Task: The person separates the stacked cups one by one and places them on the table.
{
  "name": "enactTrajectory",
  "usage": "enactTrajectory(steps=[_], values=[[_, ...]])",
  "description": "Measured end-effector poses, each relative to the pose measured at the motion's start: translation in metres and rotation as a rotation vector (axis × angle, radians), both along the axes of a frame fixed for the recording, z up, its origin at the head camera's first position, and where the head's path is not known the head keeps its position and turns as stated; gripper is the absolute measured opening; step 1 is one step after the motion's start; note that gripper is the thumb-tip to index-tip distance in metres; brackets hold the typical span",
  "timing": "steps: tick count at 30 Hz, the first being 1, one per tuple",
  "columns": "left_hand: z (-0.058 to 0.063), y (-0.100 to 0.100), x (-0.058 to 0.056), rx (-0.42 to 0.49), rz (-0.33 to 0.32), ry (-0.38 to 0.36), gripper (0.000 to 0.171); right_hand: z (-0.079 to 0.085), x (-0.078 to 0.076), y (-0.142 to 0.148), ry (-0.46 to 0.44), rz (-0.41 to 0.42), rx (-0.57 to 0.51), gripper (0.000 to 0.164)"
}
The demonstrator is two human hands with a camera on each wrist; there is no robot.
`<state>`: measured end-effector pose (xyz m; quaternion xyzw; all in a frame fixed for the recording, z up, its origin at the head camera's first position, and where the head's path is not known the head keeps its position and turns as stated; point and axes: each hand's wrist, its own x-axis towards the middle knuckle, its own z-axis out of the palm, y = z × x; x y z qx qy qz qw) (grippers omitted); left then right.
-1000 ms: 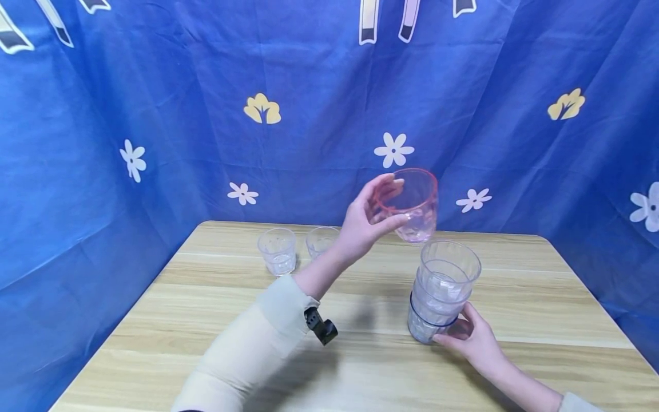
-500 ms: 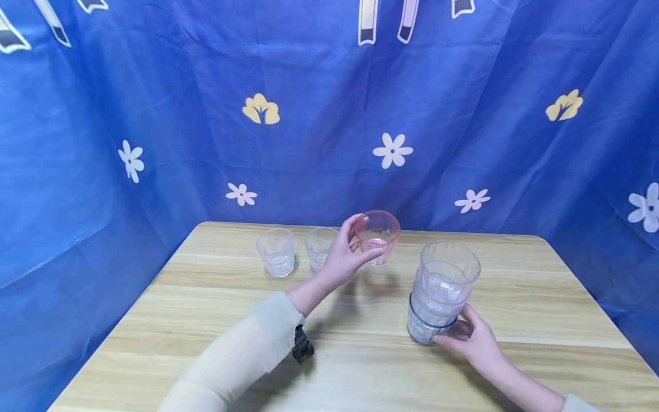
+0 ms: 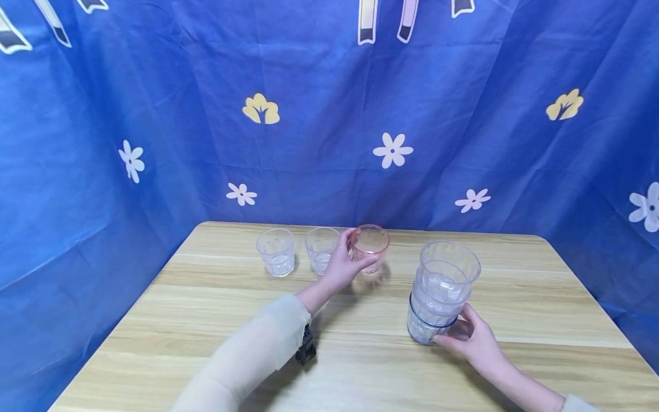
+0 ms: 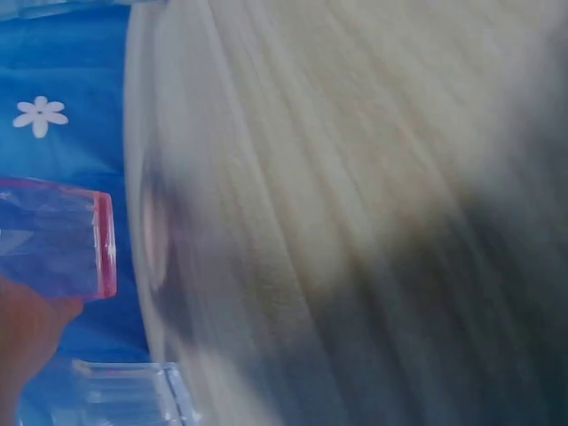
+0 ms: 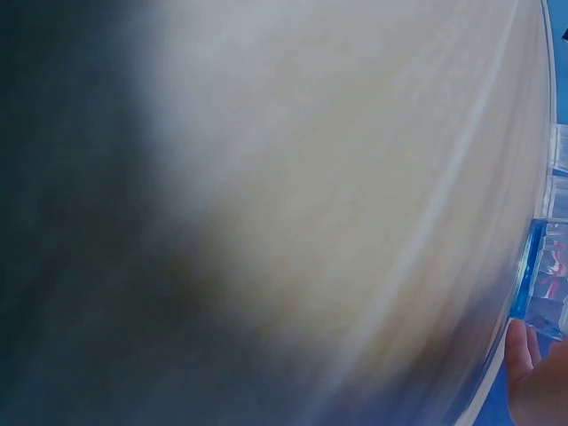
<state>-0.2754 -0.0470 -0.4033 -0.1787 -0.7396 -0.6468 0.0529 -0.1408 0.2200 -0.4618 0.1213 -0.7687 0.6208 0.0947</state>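
Pinching the pink-rimmed cup (image 3: 374, 246) near the table's far edge, our left hand (image 3: 340, 269) has thumb and fingers curled round its wall; we can't quite tell whether its base touches the table (image 3: 360, 366). We'd judge it light, stiff and rather slippery, best held by the side below the rim. Our right hand (image 3: 475, 337) grips the stack (image 3: 445, 277) low down. Two clear cups (image 3: 277, 252) stand leftward, the nearer just beside our left hand, leaving little room there.

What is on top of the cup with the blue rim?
Clear cups are stacked on the blue-rimmed cup. The right hand covers part of its side, so that part cannot be seen.
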Motion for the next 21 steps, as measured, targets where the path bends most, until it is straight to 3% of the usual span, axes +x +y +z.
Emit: enactTrajectory(steps=[3,6,21], values=[[-0.006,0.002,-0.004,-0.029,0.025,-0.013,0.075,-0.001,0.000,0.000,0.005,-0.005,0.004,0.072],[-0.023,0.004,-0.016,-0.042,0.056,-0.010,0.077,-0.001,0.000,0.000,0.010,-0.007,0.004,0.072],[-0.028,0.007,-0.016,0.029,0.015,-0.088,0.079,0.001,0.000,-0.001,-0.023,-0.017,0.004,0.070]])
